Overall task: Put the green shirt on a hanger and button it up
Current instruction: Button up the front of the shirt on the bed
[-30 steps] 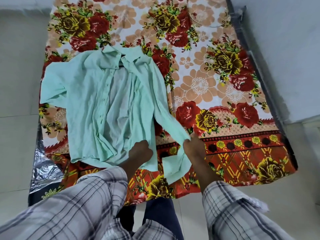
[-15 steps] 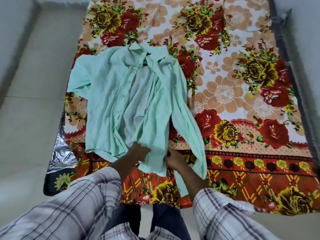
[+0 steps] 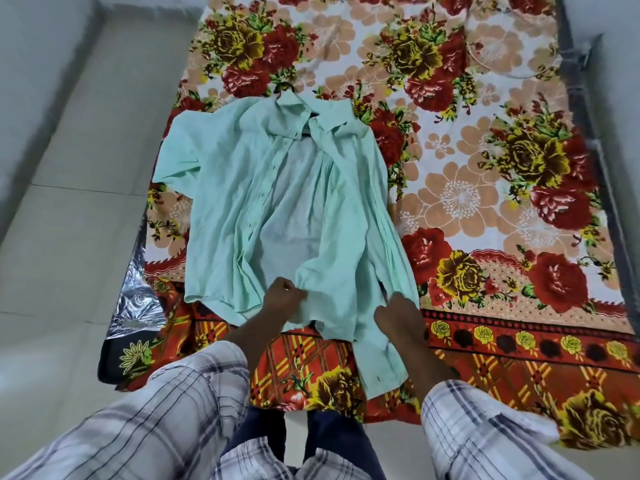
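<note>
The pale green shirt lies face up on the flowered bedsheet, front open, its inner back showing between the two plackets. A dark hanger hook sticks out above the collar; the rest of the hanger is hidden inside the shirt. My left hand grips the bottom hem of the shirt's front panel with curled fingers. My right hand pinches the lower edge beside the long right sleeve, which hangs over the bed's near edge.
A silver foil sheet pokes out under the bedsheet at the left. Pale floor tiles run along the left side, and a grey wall borders the right. A thin cord lies on the sheet at the far right.
The view has shifted left and closer. My right hand has moved from the hem's middle out to the right, beside the sleeve. My left hand keeps its hold on the hem.
</note>
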